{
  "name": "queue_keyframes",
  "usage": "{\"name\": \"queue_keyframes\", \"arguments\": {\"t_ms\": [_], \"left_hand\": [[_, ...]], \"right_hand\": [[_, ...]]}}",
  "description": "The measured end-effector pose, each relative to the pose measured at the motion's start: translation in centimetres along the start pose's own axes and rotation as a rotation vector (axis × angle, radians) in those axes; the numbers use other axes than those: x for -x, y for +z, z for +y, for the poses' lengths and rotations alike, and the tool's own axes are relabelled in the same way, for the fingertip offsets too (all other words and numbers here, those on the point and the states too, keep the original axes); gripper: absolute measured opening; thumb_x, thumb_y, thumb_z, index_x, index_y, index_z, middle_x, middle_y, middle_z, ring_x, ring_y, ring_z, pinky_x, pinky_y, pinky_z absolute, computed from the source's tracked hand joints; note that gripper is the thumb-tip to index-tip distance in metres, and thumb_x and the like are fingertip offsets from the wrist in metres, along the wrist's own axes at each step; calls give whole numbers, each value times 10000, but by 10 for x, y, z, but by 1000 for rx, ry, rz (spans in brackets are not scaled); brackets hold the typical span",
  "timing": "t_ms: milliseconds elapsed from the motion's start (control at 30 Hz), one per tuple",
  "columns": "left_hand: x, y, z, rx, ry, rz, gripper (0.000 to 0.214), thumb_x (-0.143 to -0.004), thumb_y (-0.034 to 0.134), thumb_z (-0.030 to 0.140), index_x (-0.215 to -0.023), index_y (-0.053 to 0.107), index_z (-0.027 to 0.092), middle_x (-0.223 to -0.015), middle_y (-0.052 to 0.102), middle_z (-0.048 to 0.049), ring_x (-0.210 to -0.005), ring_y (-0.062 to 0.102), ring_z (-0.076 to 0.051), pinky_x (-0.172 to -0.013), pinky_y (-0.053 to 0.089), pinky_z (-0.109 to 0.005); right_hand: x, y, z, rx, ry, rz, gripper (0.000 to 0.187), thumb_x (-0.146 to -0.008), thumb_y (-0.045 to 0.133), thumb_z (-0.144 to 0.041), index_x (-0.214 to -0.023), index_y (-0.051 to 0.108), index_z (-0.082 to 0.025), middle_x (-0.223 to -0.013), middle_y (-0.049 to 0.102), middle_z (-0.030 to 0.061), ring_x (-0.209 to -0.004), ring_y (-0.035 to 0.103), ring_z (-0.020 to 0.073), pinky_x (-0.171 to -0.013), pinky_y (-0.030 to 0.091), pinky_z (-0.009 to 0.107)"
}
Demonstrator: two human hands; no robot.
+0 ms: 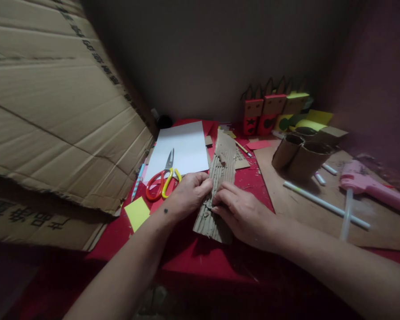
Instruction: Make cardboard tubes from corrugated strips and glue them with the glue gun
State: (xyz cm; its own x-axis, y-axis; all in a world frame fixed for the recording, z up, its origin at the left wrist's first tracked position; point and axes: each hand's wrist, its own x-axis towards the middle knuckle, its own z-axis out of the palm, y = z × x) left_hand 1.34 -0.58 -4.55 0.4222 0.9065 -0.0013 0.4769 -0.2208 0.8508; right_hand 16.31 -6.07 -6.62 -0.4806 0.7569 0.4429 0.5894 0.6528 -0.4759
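A long strip of corrugated cardboard (224, 166) slants up from the table, its ridges bared and torn paper scraps clinging to them. Along its left edge, my left hand (192, 193) grips it between thumb and fingers. Low on the face of the strip, the bent fingers of my right hand (242, 209) pinch at a torn bit of its paper layer; the fingertips are partly hidden. Scissors (163, 180) with red and yellow handles lie beside my left hand, blades on a white paper sheet (186, 144).
A big cardboard box (60, 102) leans at the left. On a brown board (276, 191) at the right are joined cardboard tubes (306, 155), a white stick (326, 204) and a pink glue gun (363, 180). Red and yellow paper figures (263, 113) stand behind. Red cloth (183, 255) covers the table.
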Motion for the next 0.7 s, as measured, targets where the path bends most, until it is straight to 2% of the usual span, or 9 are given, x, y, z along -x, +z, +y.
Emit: {"name": "queue_keyframes", "arguments": {"t_ms": [167, 300, 400, 533, 700], "left_hand": [[0, -1, 0, 9, -23, 15, 254, -771, 460, 273, -543, 399, 180, -520, 341, 58, -485, 305, -84, -467, 240, -231], [-1, -1, -2, 42, -46, -14, 237, -772, 459, 289, -567, 442, 172, -518, 379, 55, -473, 335, -82, -460, 251, -227], [-1, -1, -2, 60, -76, -14, 229, -767, 466, 296, -575, 445, 173, -517, 397, 53, -469, 352, -83, -453, 250, -223], [-1, -1, -2, 59, -64, -7, 238, -767, 469, 295, -564, 439, 175, -516, 388, 53, -471, 346, -84, -453, 251, -224], [-1, 0, -1, 31, -30, 5, 257, -769, 465, 292, -543, 416, 180, -510, 346, 60, -464, 305, -81, -455, 247, -230]], "right_hand": [[-1, 1, 2, -75, 24, 47, 104, -841, 432, -127, -751, 476, -156, -782, 493, 49, -655, 466, 136, -587, 407, 266], [-2, -7, 2, -238, 140, 30, 129, -802, 498, -99, -700, 461, -168, -693, 496, 11, -634, 468, 118, -581, 387, 241], [-1, -10, 2, -271, 200, 48, 133, -806, 501, -118, -693, 460, -175, -672, 493, -2, -627, 467, 116, -578, 382, 242], [-1, -8, 2, -238, 145, 94, 88, -789, 495, -92, -745, 485, -168, -733, 494, 14, -657, 471, 120, -596, 390, 247], [-2, -6, 1, -244, 45, 27, 100, -783, 495, -83, -742, 469, -171, -763, 483, 22, -672, 464, 124, -599, 394, 249]]}}
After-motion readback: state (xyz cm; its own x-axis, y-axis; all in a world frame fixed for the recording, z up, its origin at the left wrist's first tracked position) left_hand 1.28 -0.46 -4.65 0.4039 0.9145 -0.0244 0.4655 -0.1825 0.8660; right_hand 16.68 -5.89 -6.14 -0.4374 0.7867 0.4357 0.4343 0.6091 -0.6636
